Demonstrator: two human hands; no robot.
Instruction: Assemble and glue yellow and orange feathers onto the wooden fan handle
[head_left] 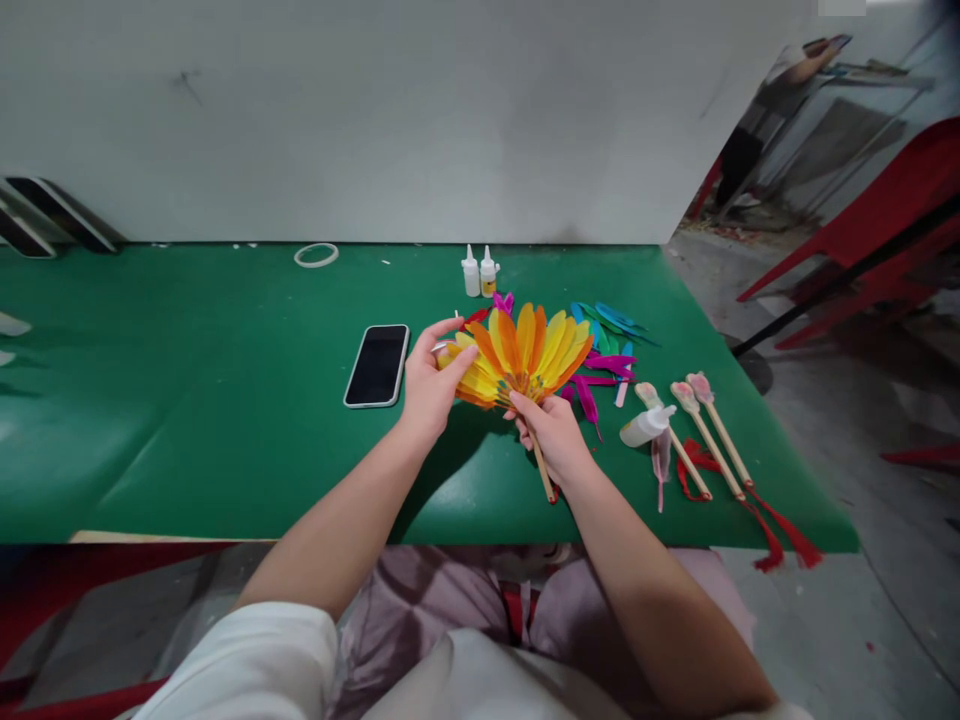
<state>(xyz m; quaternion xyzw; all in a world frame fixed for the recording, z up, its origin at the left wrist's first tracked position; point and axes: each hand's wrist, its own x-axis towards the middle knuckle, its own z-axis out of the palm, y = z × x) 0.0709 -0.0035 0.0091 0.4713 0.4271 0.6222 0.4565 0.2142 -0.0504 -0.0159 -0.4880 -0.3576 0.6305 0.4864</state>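
A fan of yellow and orange feathers (525, 355) on a wooden handle (541, 468) is held just above the green table (187, 400). My right hand (555, 432) is closed round the handle where the feathers meet. My left hand (431, 378) pinches the fan's left edge, thumb on top of the outer yellow feathers.
A black phone (377, 365) lies left of my hands. Loose pink, blue and green feathers (607, 345) lie behind the fan. Two small glue bottles (478, 272) stand at the back, a third (643, 426) lies on its side. Three wooden handles with red tassels (712, 440) lie right. A tape ring (316, 255) is far back.
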